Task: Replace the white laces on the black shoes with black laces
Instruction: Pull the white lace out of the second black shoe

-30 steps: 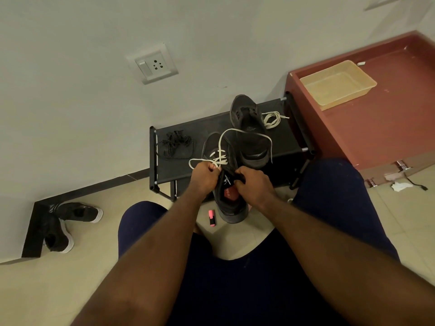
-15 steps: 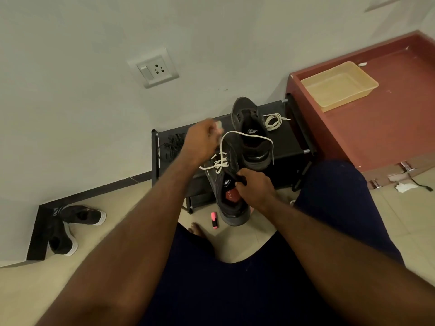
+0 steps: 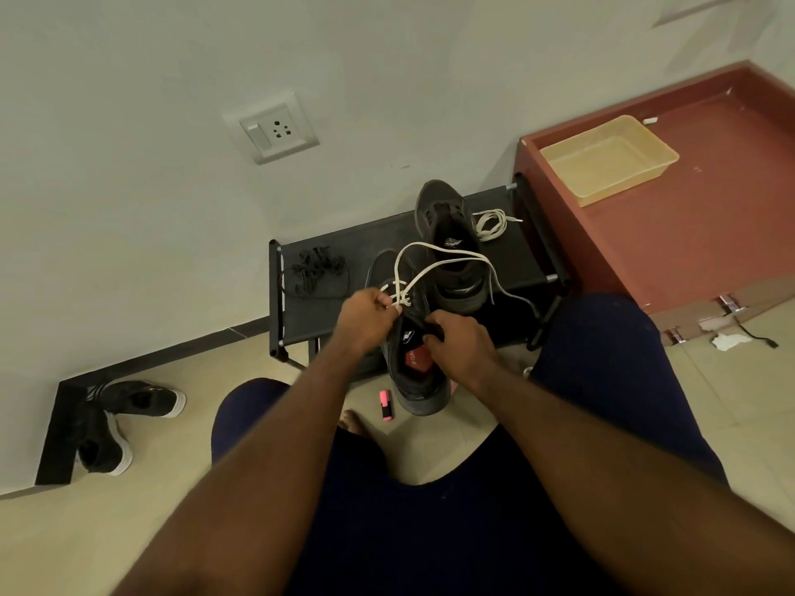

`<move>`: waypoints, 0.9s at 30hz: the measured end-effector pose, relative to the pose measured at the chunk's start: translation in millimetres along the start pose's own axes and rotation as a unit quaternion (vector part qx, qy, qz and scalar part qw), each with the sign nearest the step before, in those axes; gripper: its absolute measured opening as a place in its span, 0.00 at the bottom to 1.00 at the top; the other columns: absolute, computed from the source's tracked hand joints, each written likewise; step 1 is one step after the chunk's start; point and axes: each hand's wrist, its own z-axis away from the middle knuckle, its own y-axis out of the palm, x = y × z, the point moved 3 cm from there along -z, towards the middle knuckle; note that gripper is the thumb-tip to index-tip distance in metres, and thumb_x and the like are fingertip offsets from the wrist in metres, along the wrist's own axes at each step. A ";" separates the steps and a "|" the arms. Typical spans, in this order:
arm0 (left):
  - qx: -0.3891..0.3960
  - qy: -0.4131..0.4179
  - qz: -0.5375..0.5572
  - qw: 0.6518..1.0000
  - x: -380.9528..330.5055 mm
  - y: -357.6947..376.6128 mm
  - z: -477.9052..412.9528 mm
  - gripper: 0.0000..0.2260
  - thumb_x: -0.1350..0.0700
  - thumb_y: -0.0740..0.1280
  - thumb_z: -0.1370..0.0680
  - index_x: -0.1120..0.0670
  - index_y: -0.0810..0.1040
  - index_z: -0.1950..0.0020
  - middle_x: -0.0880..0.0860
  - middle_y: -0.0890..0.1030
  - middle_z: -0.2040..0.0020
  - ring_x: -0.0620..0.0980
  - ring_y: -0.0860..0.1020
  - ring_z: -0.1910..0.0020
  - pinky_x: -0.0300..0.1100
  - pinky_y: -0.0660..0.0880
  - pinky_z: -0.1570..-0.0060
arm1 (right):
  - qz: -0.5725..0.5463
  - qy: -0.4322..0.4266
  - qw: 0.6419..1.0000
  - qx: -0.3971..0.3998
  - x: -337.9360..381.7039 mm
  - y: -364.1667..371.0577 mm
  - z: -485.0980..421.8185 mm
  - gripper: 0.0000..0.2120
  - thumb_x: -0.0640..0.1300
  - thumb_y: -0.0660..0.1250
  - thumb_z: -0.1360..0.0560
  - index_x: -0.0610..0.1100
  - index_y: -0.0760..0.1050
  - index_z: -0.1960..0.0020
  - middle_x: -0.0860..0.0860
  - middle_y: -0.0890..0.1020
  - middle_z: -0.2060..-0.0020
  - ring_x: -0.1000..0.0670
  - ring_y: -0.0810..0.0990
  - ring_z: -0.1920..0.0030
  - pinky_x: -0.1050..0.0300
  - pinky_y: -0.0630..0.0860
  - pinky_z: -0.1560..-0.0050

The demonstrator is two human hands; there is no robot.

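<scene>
Pinching white lace (image 3: 430, 260): left hand (image 3: 365, 316) fingers. Right hand (image 3: 462, 346) fingers grip black shoe (image 3: 419, 380). Bench (image 3: 370, 245) carries second shoe (image 3: 447, 234), black laces (image 3: 316, 271), coiled lace (image 3: 490, 223).

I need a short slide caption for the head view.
Left hand pinches the white lace while right hand steadies the black shoe.

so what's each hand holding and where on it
The right hand grips the black shoe by the rim of its opening; left hand pinches the white lace at its crossings on that shoe.
</scene>
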 end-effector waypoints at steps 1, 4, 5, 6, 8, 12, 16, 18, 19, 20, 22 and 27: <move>0.010 -0.017 0.018 1.000 9.0 6.7 0.8 0.06 0.54 0.69 0.22 0.57 0.79 0.53 0.52 0.82 0.57 0.48 0.80 0.57 0.43 0.78 0.54 | 0.001 -0.001 1.000 -0.001 0.4 -0.2 0.1 0.10 0.48 0.67 0.23 0.52 0.78 0.42 0.49 0.84 0.50 0.43 0.81 0.47 0.48 0.79 0.45; 0.020 -0.048 0.105 0.993 15.3 17.1 0.3 0.06 0.53 0.67 0.21 0.54 0.79 0.55 0.53 0.82 0.58 0.52 0.82 0.57 0.48 0.81 0.54 | 0.003 -0.002 1.000 -0.002 0.6 0.1 0.4 0.10 0.48 0.66 0.23 0.51 0.78 0.43 0.49 0.84 0.49 0.42 0.81 0.46 0.47 0.79 0.45; 0.023 -0.056 0.122 0.991 12.3 17.5 -0.2 0.06 0.54 0.66 0.20 0.54 0.78 0.55 0.54 0.81 0.59 0.51 0.80 0.60 0.47 0.80 0.58 | 0.005 -0.002 1.000 -0.002 0.8 0.0 0.6 0.10 0.48 0.66 0.23 0.51 0.77 0.42 0.49 0.84 0.49 0.42 0.81 0.47 0.47 0.79 0.46; 0.029 -0.063 0.129 0.989 8.8 17.5 -0.4 0.06 0.54 0.66 0.20 0.55 0.77 0.55 0.54 0.79 0.61 0.50 0.78 0.63 0.44 0.78 0.63 | 0.006 -0.003 1.000 -0.003 0.7 0.1 0.6 0.10 0.48 0.66 0.23 0.52 0.77 0.42 0.49 0.84 0.50 0.42 0.81 0.47 0.47 0.79 0.47; 0.045 -0.067 0.134 0.988 3.6 16.5 -0.2 0.07 0.54 0.66 0.20 0.54 0.75 0.57 0.52 0.76 0.67 0.46 0.73 0.70 0.38 0.71 0.72 | 0.007 -0.005 1.000 -0.003 1.1 0.1 0.3 0.09 0.48 0.66 0.23 0.52 0.77 0.43 0.49 0.84 0.51 0.43 0.81 0.48 0.48 0.80 0.48; 0.095 -0.094 0.163 0.977 1.6 15.3 2.4 0.11 0.55 0.65 0.20 0.54 0.71 0.62 0.52 0.69 0.72 0.46 0.65 0.79 0.37 0.62 0.79 | 0.013 -0.004 1.000 0.003 0.4 0.2 1.0 0.09 0.48 0.65 0.23 0.52 0.77 0.43 0.49 0.84 0.51 0.43 0.81 0.48 0.49 0.79 0.49; 0.230 -0.111 0.197 0.947 -2.4 2.7 15.6 0.07 0.56 0.62 0.20 0.53 0.72 0.59 0.50 0.66 0.71 0.45 0.59 0.77 0.34 0.59 0.78 | 0.014 -0.004 1.000 0.000 0.0 -0.2 0.8 0.10 0.47 0.66 0.22 0.51 0.77 0.41 0.49 0.84 0.49 0.43 0.81 0.46 0.52 0.78 0.49; 0.219 -0.099 0.259 0.936 -1.4 -16.6 14.5 0.09 0.55 0.61 0.19 0.53 0.72 0.59 0.50 0.69 0.70 0.43 0.61 0.78 0.34 0.63 0.79 | 0.008 -0.004 1.000 -0.001 0.5 -0.5 0.5 0.10 0.47 0.65 0.22 0.51 0.77 0.41 0.49 0.84 0.50 0.44 0.81 0.47 0.54 0.77 0.49; 0.166 -0.091 0.315 0.930 1.7 -30.4 10.6 0.09 0.55 0.61 0.19 0.53 0.73 0.59 0.50 0.70 0.70 0.42 0.62 0.78 0.34 0.65 0.78 | 0.001 -0.003 1.000 -0.001 0.8 -0.5 0.8 0.10 0.47 0.65 0.22 0.51 0.77 0.41 0.50 0.84 0.50 0.44 0.81 0.47 0.54 0.77 0.49; 0.090 -0.090 0.380 0.916 6.2 -45.8 5.0 0.09 0.55 0.61 0.19 0.53 0.73 0.58 0.49 0.71 0.69 0.42 0.63 0.77 0.34 0.66 0.76 | -0.004 -0.003 1.000 -0.001 1.2 -0.6 1.1 0.10 0.48 0.65 0.22 0.52 0.77 0.42 0.50 0.84 0.51 0.44 0.81 0.47 0.52 0.78 0.47; -0.073 -0.106 0.497 0.858 20.7 -76.9 -5.1 0.07 0.55 0.61 0.20 0.52 0.73 0.58 0.48 0.72 0.70 0.42 0.63 0.77 0.36 0.66 0.73 | -0.007 -0.002 1.000 -0.004 1.6 -1.0 1.6 0.10 0.48 0.66 0.22 0.52 0.77 0.42 0.49 0.84 0.51 0.44 0.81 0.47 0.50 0.79 0.46; -0.174 -0.135 0.413 0.884 44.6 -101.6 -9.3 0.05 0.56 0.62 0.20 0.56 0.76 0.49 0.53 0.77 0.66 0.45 0.69 0.75 0.38 0.71 0.75 | -0.012 -0.001 1.000 -0.001 1.6 -0.6 2.0 0.11 0.46 0.66 0.21 0.51 0.76 0.39 0.50 0.83 0.50 0.47 0.80 0.47 0.52 0.78 0.46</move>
